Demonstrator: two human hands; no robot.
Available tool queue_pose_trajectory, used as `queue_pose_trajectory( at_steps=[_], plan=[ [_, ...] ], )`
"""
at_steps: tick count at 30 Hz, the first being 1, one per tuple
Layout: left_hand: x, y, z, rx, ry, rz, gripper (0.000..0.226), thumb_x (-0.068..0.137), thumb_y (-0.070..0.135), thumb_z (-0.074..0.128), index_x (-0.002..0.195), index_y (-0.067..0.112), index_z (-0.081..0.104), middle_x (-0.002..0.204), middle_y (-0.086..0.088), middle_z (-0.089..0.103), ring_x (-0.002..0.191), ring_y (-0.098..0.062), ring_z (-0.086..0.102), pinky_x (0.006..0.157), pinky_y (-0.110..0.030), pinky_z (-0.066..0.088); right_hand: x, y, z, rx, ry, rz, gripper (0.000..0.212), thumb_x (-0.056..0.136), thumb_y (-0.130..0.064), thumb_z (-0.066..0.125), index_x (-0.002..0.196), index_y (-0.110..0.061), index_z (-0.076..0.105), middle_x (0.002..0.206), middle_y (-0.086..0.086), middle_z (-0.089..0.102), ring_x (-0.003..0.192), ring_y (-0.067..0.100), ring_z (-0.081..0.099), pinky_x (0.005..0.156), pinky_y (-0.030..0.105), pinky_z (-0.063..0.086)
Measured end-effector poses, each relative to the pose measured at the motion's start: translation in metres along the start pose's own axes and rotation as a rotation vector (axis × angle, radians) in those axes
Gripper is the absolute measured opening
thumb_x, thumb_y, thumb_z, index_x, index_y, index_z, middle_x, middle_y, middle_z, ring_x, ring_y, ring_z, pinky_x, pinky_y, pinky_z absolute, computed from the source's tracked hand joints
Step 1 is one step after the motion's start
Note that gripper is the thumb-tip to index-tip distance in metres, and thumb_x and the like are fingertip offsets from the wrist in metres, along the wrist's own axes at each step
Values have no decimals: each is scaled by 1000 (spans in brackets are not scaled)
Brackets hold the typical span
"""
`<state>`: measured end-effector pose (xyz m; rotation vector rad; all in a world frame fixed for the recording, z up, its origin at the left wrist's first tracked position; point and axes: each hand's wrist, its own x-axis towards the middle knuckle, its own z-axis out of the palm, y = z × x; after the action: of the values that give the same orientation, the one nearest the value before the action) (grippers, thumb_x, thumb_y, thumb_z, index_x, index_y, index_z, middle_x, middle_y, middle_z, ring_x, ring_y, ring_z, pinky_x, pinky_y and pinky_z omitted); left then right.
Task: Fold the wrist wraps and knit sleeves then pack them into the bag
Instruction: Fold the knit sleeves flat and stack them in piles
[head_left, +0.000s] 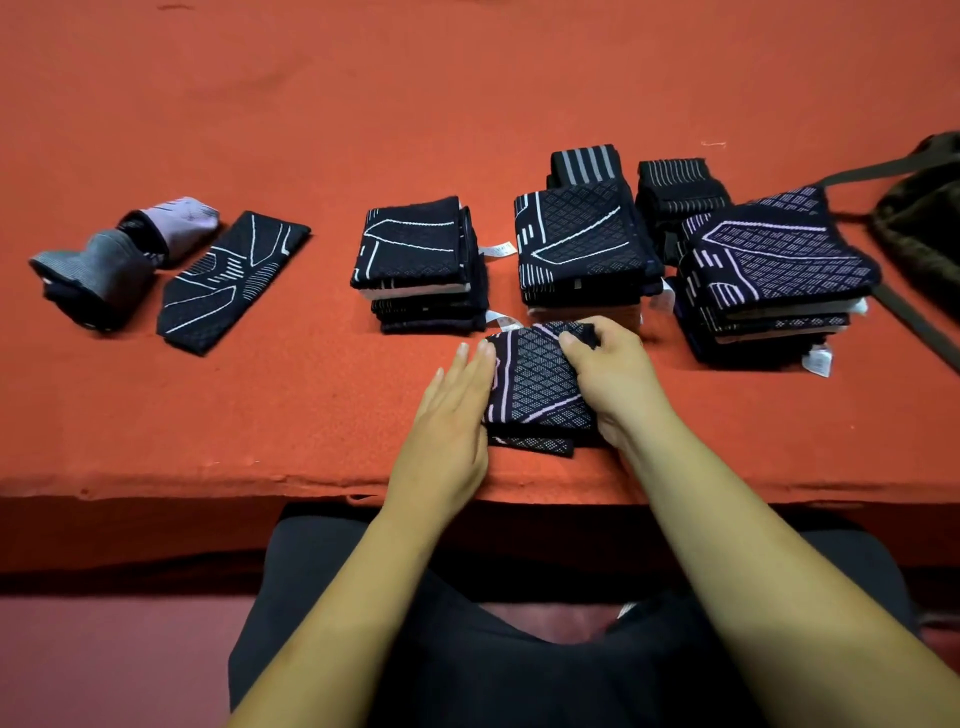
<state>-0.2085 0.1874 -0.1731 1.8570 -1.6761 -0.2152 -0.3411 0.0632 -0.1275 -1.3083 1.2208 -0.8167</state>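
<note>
A dark knit sleeve (537, 384) with lilac lines lies folded near the table's front edge. My right hand (610, 382) grips its right side, fingers curled over the top corner. My left hand (452, 415) lies flat with straight fingers against the sleeve's left edge. Behind stand three stacks of folded sleeves: a left stack (418, 260), a middle stack (579, 244) and a right stack (769, 275). Two smaller striped bundles (675, 189) sit behind them. A dark furry bag (919, 228) with a strap lies at the far right.
An unfolded dark sleeve (228, 280) lies flat at the left, with a grey and a lilac rolled sleeve (124, 254) beside it. The table wears an orange-red cloth (363, 104). Its front edge (208, 483) runs just below my hands.
</note>
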Motion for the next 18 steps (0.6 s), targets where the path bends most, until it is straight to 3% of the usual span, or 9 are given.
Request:
queue_pose_trajectory(
  at_steps=[3, 5, 8, 11, 14, 18],
  plan=[
    [-3, -1, 5, 90, -20, -16, 75, 83, -2, 32, 156, 13, 23, 163, 0, 23, 153, -15, 11, 124, -42, 13, 6, 12, 1, -220, 77, -59, 15, 84, -25, 64, 76, -12, 61, 76, 3, 69, 75, 25, 65, 74, 47, 56],
    [-3, -1, 6, 96, -11, -41, 75, 80, 1, 31, 155, 13, 30, 162, -2, 26, 152, -18, 14, 124, -42, 14, 2, 13, 4, -330, 108, -133, 16, 87, -23, 64, 77, -12, 57, 70, -4, 61, 72, 23, 59, 66, 31, 43],
    [-1, -1, 0, 16, 13, -48, 69, 80, 15, 40, 149, 11, 41, 158, -6, 36, 148, -24, 27, 122, -40, 22, -6, 15, 9, -387, 191, -223, 13, 93, -16, 60, 83, -12, 54, 72, -7, 52, 73, 19, 50, 61, 26, 26],
    [6, 1, -10, 57, 53, 62, 53, 75, 28, 57, 125, 10, 57, 132, -8, 47, 121, -26, 43, 107, -39, 37, -8, 19, 12, -377, 215, -222, 18, 96, -20, 58, 82, -11, 50, 70, -9, 48, 72, 20, 47, 60, 27, 22],
    [14, -5, -19, 159, 119, 221, 21, 73, 16, 61, 93, 10, 58, 105, -6, 53, 94, -27, 47, 80, -41, 43, -9, 19, 13, -386, 194, -206, 32, 97, -24, 56, 70, -16, 41, 67, -8, 45, 70, 22, 44, 59, 28, 20],
    [19, -23, -33, 248, 90, 272, 18, 67, 14, 58, 84, 13, 53, 97, -5, 54, 88, -28, 47, 72, -40, 38, -13, 22, 12, -394, 186, -202, 36, 94, -27, 61, 68, -19, 38, 65, -7, 44, 60, 12, 40, 58, 30, 20]
  ],
)
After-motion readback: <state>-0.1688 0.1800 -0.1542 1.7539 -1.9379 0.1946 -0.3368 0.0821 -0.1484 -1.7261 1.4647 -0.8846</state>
